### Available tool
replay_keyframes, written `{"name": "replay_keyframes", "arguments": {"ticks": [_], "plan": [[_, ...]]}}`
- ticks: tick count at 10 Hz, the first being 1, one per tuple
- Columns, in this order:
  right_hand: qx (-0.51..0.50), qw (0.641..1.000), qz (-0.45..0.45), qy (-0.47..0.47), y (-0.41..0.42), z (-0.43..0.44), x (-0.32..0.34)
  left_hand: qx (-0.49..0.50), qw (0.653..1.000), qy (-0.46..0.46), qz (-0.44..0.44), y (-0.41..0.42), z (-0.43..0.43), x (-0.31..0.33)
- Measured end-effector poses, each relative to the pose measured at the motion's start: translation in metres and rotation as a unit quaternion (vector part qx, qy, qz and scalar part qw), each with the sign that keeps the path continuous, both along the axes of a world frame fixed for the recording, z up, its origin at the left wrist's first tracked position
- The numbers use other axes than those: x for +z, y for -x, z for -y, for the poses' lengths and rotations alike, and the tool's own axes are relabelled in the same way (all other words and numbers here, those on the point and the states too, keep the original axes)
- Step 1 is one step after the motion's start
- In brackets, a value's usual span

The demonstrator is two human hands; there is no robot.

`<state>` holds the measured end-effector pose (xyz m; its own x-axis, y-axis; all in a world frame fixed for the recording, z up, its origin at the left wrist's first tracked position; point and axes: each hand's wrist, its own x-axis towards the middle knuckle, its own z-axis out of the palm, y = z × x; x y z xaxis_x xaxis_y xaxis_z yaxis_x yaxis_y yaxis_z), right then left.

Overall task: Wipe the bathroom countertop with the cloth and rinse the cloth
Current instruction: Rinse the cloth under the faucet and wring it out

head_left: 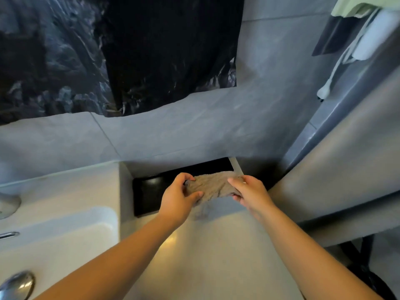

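A grey-brown cloth (213,185) is stretched between both my hands above the far end of the pale countertop (216,245). My left hand (179,198) grips its left end, thumb on the near side. My right hand (249,191) pinches its right end. A loose corner of the cloth hangs down toward the countertop. A thin pale stream or strip (236,166) slants down from the wall onto the cloth's right end; I cannot tell which it is.
A black tray (147,195) lies against the back wall under the cloth. A white basin (65,234) sits to the left with chrome fittings (17,284) at its edge. Black plastic sheeting (129,50) covers the wall above. A grey panel (335,180) stands close on the right.
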<state>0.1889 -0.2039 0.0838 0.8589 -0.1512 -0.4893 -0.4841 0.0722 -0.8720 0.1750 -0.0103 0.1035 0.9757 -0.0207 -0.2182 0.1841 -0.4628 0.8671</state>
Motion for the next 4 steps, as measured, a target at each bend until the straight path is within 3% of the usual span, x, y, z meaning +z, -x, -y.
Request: {"name": "replay_keyframes", "arguments": {"ticks": [3, 4], "plan": [[0.019, 0.983, 0.074, 0.167, -0.064, -0.003, -0.044, 0.013, 0.988, -0.147, 0.040, -0.062, 0.006, -0.047], [0.052, 0.952, 0.073, 0.294, -0.071, -0.006, -0.057, -0.021, 0.965, -0.259, 0.034, -0.065, 0.010, -0.055]]}}
